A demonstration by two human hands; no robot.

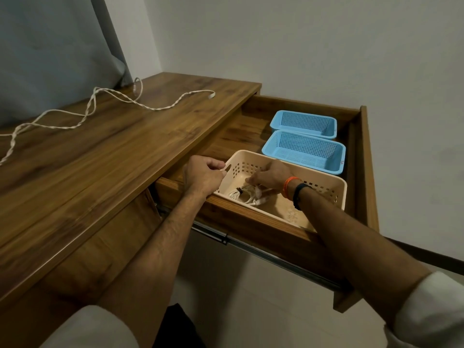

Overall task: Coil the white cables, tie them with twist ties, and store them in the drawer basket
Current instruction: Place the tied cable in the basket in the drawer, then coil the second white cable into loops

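2 hands [238, 175]: left grips beige basket [326, 187] rim, right pinches coiled cable [247, 193] inside.

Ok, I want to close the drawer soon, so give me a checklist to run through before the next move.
1. Coiled cable inside beige basket: ok.
2. Tie on the coil: ok, a dark tie shows.
3. Right hand clear of the basket: not ok.
4. Left hand off the basket rim: not ok, it grips it.
5. Loose cable on the desk coiled: not ok.
6. Blue baskets hold nothing visible: ok.
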